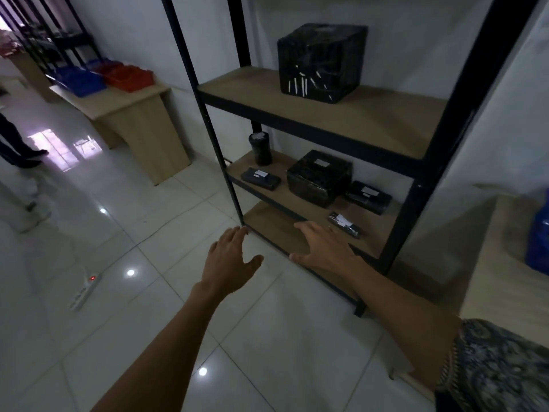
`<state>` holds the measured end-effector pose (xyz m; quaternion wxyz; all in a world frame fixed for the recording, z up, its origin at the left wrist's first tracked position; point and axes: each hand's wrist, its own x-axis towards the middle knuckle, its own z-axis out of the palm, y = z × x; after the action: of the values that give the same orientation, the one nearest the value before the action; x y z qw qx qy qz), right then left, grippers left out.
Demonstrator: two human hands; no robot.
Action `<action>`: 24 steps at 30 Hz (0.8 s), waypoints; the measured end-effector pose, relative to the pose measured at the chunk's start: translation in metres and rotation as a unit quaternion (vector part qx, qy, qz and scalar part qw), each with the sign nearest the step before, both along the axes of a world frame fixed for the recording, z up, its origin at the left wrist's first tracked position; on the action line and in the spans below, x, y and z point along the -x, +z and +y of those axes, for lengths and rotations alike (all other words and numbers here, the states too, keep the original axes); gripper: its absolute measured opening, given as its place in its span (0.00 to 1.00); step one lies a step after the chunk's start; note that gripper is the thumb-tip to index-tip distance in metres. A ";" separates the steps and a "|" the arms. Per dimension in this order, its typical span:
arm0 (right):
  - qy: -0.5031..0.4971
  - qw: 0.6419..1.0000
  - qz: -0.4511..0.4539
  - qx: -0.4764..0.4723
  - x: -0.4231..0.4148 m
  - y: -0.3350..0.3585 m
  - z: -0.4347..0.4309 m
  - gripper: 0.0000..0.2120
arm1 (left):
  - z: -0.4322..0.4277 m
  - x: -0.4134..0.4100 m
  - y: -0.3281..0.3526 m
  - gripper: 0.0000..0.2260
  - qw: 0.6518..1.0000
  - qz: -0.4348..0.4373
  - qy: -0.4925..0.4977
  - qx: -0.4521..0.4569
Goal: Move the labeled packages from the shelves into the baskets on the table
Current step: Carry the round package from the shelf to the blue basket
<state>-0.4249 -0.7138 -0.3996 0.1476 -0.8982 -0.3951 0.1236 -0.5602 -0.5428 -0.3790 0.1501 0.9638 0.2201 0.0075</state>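
Note:
A black metal shelf unit [323,114] with wooden boards stands in front of me. A large black wrapped box [320,62] sits on the upper board. The middle board holds a black cylinder package [260,148], a flat labeled package [260,179], a black box [319,177] and another labeled package [368,197]. A small labeled package [344,224] lies on the lowest board. My left hand [228,257] is open, stretched toward the shelf's front left post. My right hand [323,248] is open over the lowest board, just left of the small package. Neither holds anything.
Blue baskets [80,80] and red baskets [129,77] stand on a wooden table [139,114] at the back left. A second table [511,281] with a blue basket [539,233] is at the right. A power strip [84,289] lies on the tiled floor. A person's legs [17,144] stand far left.

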 end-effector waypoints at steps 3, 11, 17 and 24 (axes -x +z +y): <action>0.003 1.000 0.005 0.015 -0.023 -0.008 0.045 0.38 | 0.047 -0.024 -0.004 0.34 1.000 0.007 0.002 0.010; -0.057 0.997 0.039 0.019 -0.093 -0.027 0.180 0.38 | 0.194 -0.103 -0.031 0.35 0.998 0.039 -0.027 0.031; -0.111 0.992 0.059 -0.016 -0.145 -0.040 0.267 0.37 | 0.286 -0.176 -0.044 0.35 0.996 0.054 -0.068 0.030; -0.146 0.988 0.050 -0.021 -0.224 -0.069 0.342 0.35 | 0.365 -0.264 -0.064 0.34 0.994 0.048 -0.098 0.030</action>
<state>-0.2009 -0.3718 -0.4687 0.2028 -0.9355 -0.2547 0.1374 -0.2964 -0.1777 -0.4430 0.1678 0.9751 0.1320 -0.0602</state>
